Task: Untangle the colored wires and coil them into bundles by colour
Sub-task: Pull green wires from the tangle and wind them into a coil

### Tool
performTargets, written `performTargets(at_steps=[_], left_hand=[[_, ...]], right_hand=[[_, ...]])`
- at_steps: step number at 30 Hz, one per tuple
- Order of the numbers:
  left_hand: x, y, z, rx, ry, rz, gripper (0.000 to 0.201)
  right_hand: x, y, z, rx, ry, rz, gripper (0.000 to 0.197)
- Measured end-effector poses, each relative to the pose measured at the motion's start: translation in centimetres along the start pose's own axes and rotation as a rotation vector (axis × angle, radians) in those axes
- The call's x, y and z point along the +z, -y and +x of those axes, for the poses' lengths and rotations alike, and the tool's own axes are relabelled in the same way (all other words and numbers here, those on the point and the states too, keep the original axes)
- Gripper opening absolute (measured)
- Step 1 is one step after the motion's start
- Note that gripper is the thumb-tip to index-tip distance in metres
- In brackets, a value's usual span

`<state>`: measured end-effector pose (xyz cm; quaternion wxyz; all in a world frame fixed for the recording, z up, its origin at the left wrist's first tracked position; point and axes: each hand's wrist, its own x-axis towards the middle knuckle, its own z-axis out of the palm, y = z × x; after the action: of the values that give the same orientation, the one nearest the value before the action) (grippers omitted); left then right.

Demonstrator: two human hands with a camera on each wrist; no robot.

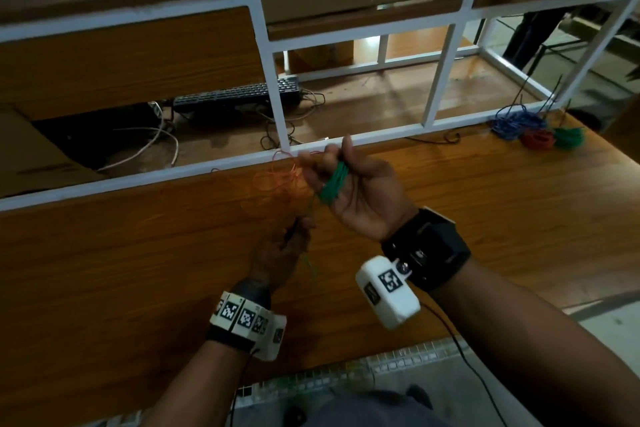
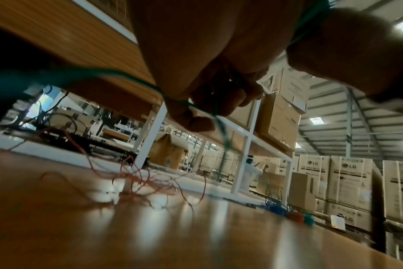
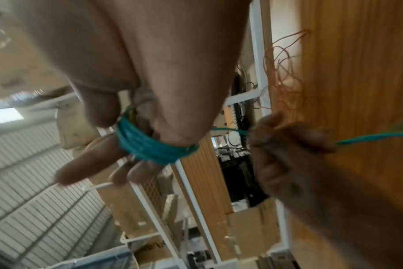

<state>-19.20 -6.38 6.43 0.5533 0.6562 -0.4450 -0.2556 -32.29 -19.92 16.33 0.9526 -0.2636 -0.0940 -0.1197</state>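
Note:
My right hand (image 1: pixel 346 180) is raised palm-up over the wooden table (image 1: pixel 138 270). A green wire coil (image 1: pixel 332 184) (image 3: pixel 150 147) is wound round its fingers, and the thumb lies against the coil's side. A single green strand (image 3: pixel 368 136) (image 2: pixel 131 78) runs from the coil down to my left hand (image 1: pixel 287 246) (image 3: pixel 288 145), which pinches it just above the table. Loose orange wires (image 1: pixel 277 180) (image 2: pixel 140 180) (image 3: pixel 285 76) lie tangled on the table just beyond both hands.
Blue (image 1: pixel 516 121), red (image 1: pixel 536 139) and green (image 1: pixel 568 137) bundles lie at the table's far right corner. A white metal frame (image 1: pixel 346 142) runs along the back edge, with a keyboard (image 1: pixel 239 95) and cables behind it. Cardboard boxes (image 2: pixel 347 182) are stacked beyond.

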Motion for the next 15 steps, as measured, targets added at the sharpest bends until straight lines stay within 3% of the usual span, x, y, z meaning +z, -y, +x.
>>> performTargets(at_steps=[3, 5, 7, 9, 10, 12, 15], left_hand=[[0.5, 1.1, -0.6, -0.105, 0.033, -0.031, 0.024], [0.2, 1.5, -0.7, -0.164, 0.077, -0.044, 0.024], [-0.2, 1.7, -0.7, -0.219, 0.164, -0.026, 0.015], [-0.3, 1.3, -0.8, -0.280, 0.217, -0.026, 0.007], [-0.3, 1.1, -0.7, -0.309, 0.222, -0.035, 0.009], [-0.4, 0.4, -0.1, -0.321, 0.194, -0.050, 0.010], [-0.9, -0.4, 0.6, -0.262, 0.107, -0.061, 0.016]], right_hand=[[-0.7, 1.0, 0.7, -0.226, -0.165, 0.034, 0.035], [-1.9, 0.8, 0.7, -0.307, -0.251, -0.082, 0.033], [-2.9, 0.1, 0.5, -0.385, -0.406, -0.499, 0.033], [-3.5, -0.4, 0.7, -0.412, -0.534, -1.133, 0.032], [-3.8, -0.5, 0.9, -0.350, -0.530, -1.463, 0.031], [-4.4, -0.4, 0.8, -0.052, -0.401, -2.000, 0.030], [-4.8, 0.4, 0.1, 0.383, -0.227, -2.205, 0.054]])
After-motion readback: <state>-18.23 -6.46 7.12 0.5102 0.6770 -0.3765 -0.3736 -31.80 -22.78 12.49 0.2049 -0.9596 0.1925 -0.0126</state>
